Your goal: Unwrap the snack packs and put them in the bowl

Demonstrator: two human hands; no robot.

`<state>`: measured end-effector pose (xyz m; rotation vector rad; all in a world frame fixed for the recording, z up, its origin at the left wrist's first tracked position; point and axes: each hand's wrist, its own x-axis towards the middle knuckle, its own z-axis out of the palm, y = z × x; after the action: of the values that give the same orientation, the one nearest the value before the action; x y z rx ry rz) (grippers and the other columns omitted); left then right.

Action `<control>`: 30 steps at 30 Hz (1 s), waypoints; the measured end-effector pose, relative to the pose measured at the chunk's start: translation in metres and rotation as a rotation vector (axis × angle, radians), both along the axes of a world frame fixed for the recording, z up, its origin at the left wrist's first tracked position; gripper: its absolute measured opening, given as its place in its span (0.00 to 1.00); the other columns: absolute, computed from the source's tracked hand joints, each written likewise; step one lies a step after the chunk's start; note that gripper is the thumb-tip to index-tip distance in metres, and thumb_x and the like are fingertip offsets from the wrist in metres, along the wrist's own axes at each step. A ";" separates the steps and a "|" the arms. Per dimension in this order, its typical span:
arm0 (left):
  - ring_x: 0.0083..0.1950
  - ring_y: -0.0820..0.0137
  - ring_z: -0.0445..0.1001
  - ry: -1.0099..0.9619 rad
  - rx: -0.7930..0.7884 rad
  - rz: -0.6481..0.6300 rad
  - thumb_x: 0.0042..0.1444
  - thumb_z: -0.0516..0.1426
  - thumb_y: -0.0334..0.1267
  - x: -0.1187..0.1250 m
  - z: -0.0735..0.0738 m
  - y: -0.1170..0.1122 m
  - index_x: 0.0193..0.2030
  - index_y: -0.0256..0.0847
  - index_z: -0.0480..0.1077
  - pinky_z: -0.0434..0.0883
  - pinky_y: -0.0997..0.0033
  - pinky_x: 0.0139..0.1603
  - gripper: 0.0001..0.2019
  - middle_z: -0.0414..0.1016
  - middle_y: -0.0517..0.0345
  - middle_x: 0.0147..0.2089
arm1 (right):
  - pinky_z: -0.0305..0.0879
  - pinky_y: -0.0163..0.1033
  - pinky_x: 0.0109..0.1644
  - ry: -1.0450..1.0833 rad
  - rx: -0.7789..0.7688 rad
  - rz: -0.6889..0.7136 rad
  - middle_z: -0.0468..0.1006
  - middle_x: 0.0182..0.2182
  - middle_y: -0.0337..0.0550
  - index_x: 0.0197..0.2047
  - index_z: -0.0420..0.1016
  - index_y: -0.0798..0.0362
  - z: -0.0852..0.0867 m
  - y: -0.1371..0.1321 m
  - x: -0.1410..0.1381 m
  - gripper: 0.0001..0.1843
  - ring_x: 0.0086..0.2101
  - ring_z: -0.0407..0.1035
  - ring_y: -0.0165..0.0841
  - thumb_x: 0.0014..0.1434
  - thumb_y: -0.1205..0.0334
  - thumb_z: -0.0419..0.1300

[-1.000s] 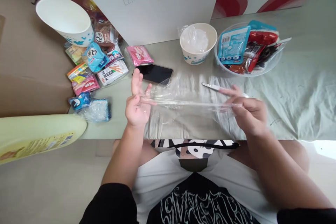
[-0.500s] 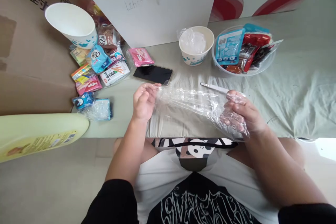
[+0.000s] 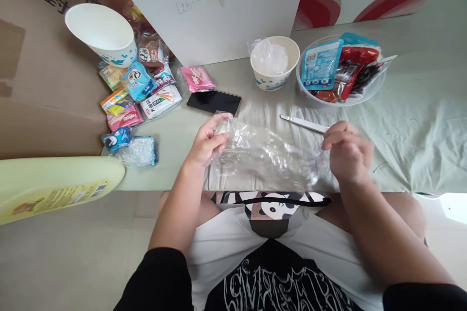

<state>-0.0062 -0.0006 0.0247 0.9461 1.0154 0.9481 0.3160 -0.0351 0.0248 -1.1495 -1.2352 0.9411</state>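
L fingers (image 3: 217,141) w/ clear crinkly plastic (image 3: 264,150)

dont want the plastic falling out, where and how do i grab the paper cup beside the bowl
Probably grip the paper cup by its outer wall, below the rim, from the near side. It stands upright; clear plastic pokes over its left rim, the white box is behind, the bowl to the right.

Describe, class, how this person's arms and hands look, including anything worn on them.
The left sleeve and right sleeve are black and plain where they show, leaving both forearms bare. The left hand and right hand wear no gloves. No watch shows; the right hand is blurred, hiding small details.
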 end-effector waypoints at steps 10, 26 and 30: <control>0.13 0.81 0.48 -0.132 -0.233 -0.488 0.50 0.69 0.47 0.031 0.000 -0.010 0.55 0.45 0.75 0.42 0.73 0.16 0.25 0.59 0.71 0.14 | 0.76 0.45 0.50 0.261 -0.373 0.892 0.80 0.47 0.47 0.55 0.73 0.48 -0.006 -0.005 -0.037 0.28 0.47 0.77 0.36 0.57 0.43 0.69; 0.56 0.57 0.80 -0.294 -0.258 -0.073 0.47 0.67 0.63 0.056 -0.009 -0.013 0.63 0.49 0.66 0.78 0.58 0.50 0.39 0.79 0.47 0.58 | 0.64 0.37 0.25 0.367 -0.534 0.439 0.72 0.18 0.31 0.38 0.71 0.48 -0.010 -0.007 -0.051 0.23 0.19 0.65 0.29 0.55 0.38 0.68; 0.38 0.64 0.84 -0.147 -0.218 -0.132 0.48 0.72 0.47 0.056 -0.010 -0.022 0.76 0.60 0.41 0.79 0.64 0.41 0.57 0.84 0.59 0.41 | 0.68 0.37 0.29 0.333 -0.512 0.379 0.73 0.23 0.34 0.37 0.71 0.49 -0.016 -0.009 -0.053 0.19 0.24 0.68 0.29 0.58 0.42 0.66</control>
<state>0.0500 -0.0224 0.0149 0.7413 0.9005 0.7682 0.2634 -0.0446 0.0087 -1.0969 -0.9777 1.7334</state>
